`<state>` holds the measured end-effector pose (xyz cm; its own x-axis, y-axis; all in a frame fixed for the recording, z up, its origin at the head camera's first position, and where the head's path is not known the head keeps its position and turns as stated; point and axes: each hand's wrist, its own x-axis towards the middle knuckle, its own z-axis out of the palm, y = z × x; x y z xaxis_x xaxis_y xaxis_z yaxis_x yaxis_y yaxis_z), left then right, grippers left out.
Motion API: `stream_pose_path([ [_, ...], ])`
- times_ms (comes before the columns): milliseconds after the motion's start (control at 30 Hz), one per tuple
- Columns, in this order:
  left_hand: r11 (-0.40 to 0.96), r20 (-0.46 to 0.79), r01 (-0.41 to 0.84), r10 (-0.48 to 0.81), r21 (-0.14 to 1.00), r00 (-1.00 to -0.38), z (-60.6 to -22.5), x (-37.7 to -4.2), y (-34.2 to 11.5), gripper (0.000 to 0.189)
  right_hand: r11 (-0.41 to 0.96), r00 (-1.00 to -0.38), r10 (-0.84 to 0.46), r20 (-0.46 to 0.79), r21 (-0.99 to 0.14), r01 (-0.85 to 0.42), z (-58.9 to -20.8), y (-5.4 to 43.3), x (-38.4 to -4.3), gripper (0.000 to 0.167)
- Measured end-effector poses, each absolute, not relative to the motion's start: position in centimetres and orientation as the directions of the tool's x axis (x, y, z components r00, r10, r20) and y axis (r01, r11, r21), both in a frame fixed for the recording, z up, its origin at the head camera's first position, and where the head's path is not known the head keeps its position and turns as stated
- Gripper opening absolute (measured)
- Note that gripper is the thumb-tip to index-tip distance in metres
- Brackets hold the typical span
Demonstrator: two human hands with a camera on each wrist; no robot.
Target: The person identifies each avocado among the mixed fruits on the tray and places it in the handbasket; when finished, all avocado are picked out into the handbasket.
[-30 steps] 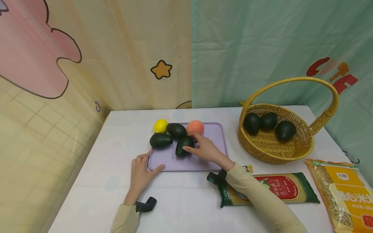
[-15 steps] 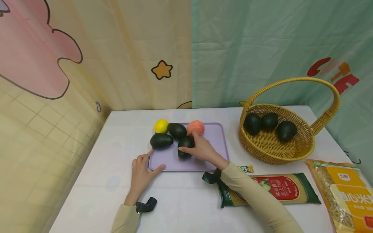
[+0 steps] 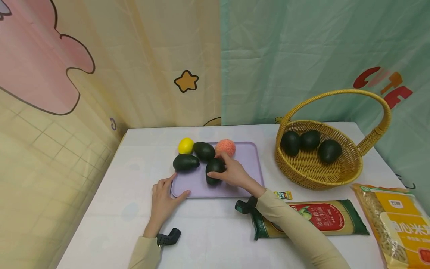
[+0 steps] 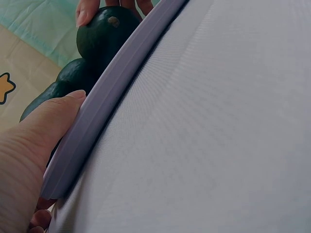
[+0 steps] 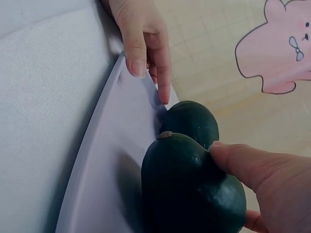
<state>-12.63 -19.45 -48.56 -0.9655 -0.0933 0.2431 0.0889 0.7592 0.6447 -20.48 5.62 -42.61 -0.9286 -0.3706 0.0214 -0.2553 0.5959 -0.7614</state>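
My right hand (image 3: 235,175) grips a dark green avocado (image 3: 215,179) over the lilac tray (image 3: 250,164), its thumb on the near side and fingers behind. In the right wrist view the stem end of this avocado (image 5: 184,194) points toward the tray's near side. My left hand (image 3: 164,198) holds the tray's near left corner, thumb over the rim and fingers at the outer side. Two more avocados (image 3: 186,163) lie on the tray's left half. Beside them are a yellow lemon (image 3: 186,146) and a round coral-pink fruit (image 3: 226,148) with a bumpy skin.
A woven basket (image 3: 295,177) with a tall handle stands at the right, with three avocados (image 3: 330,151) inside. A spaghetti pack (image 3: 349,216) lies under the right forearm, a small wrapped packet (image 3: 283,195) beside it. A large yellow bag (image 3: 396,228) lies far right.
The gripped avocado has shifted slightly right and turned more upright. My right hand has closed further around it, its wrist moving a little left. My left hand stays put.
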Motion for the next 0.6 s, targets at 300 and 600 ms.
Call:
stream_pose_path([
  [300,0.758,0.244,0.09,-0.093,0.646,-0.965,-48.5,-12.6,-19.3,0.081,0.587,-0.918,-0.395,0.015,-0.765,-0.265,-42.6,6.3,-20.1,0.061],
  [600,0.759,0.243,0.088,-0.094,0.645,-0.965,-48.6,-12.7,-19.4,0.081,0.58,-0.902,-0.431,-0.017,-0.771,-0.263,-42.4,7.3,-20.1,0.061],
])
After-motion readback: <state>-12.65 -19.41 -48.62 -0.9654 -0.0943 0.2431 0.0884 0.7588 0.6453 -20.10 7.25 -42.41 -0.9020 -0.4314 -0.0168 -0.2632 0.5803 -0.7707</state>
